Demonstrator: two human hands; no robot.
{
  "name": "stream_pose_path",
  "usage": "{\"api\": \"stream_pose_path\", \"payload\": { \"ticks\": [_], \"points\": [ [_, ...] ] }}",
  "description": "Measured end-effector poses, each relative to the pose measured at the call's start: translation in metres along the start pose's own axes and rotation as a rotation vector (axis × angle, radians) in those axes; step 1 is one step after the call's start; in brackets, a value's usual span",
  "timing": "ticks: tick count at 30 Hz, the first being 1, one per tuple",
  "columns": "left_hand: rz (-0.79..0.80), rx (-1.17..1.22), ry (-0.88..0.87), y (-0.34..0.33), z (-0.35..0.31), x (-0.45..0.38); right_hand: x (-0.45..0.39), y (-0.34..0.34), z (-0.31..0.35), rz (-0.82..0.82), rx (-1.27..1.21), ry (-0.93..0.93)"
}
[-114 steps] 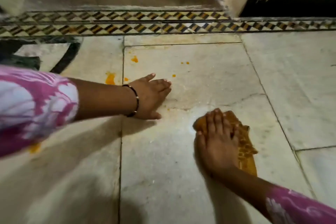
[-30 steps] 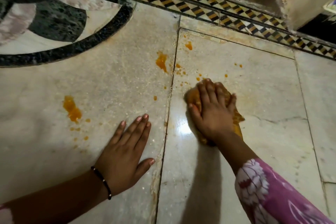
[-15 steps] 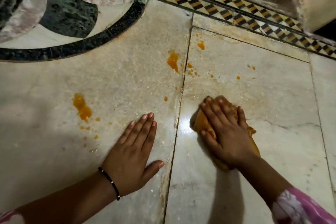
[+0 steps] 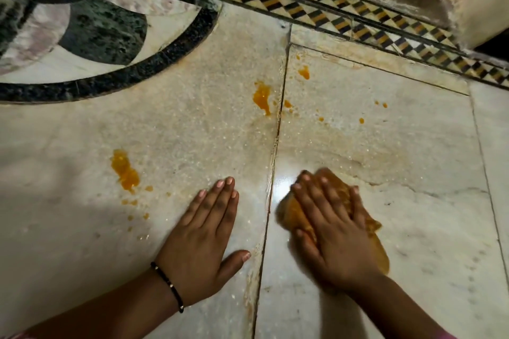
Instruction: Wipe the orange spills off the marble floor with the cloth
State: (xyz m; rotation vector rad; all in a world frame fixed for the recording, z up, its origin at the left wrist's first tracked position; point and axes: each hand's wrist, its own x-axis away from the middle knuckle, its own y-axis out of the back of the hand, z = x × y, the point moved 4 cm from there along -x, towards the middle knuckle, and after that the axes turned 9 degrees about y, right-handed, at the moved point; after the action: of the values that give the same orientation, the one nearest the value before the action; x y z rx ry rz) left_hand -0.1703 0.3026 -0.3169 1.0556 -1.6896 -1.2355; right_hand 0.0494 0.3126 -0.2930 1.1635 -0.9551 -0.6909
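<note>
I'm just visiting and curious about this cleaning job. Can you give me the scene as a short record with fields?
Left hand: flat on the floor, holding nothing
Right hand: pressing the stained cloth flat on the floor
Spills not yet wiped: big blotch left of the left hand; second blotch by the floor joint; small drops beyond the cloth
Floor: pale marble, checkered border at far edge

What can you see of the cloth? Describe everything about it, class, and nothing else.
The cloth is a soft, crumpled, orange-brown rag. It lies bunched on the marble floor, just right of the slab joint, beside a shiny patch. The right hand presses on it with straight fingers, hiding its middle; only its edges show.
</note>
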Motion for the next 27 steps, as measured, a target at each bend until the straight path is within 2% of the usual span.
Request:
{"api": "stream_pose_path", "payload": {
  "ticks": [4,8,10,13,16,18,20,24,27],
  "points": [
    [0.000,0.000,-0.008,-0.001,0.000,-0.001,0.002,0.008,-0.051,-0.030,-0.070,-0.380],
    [0.019,0.005,-0.003,0.000,-0.001,-0.001,-0.062,0.021,-0.066,-0.025,-0.135,-0.564],
    [0.022,0.020,-0.005,0.001,0.000,-0.002,-0.087,0.025,-0.056,-0.038,-0.109,-0.500],
    [0.033,0.046,-0.022,0.002,0.000,-0.001,-0.087,0.021,-0.024,-0.085,-0.049,-0.274],
    [0.038,0.002,-0.061,0.011,-0.002,-0.004,-0.043,0.009,0.004,-0.099,-0.034,-0.090],
    [0.018,-0.067,-0.165,0.023,-0.002,-0.017,-0.001,-0.003,0.007,-0.068,-0.024,-0.069],
    [0.002,-0.130,-0.337,0.032,0.000,-0.039,0.033,-0.007,-0.011,-0.081,-0.051,-0.172],
    [0.018,-0.222,-0.660,0.034,0.001,-0.097,0.039,0.004,-0.085,-0.217,-0.117,-0.573],
    [0.024,-0.245,-0.748,0.025,-0.012,-0.130,-0.001,0.014,-0.144,-0.289,-0.173,-0.855]
  ]
}}
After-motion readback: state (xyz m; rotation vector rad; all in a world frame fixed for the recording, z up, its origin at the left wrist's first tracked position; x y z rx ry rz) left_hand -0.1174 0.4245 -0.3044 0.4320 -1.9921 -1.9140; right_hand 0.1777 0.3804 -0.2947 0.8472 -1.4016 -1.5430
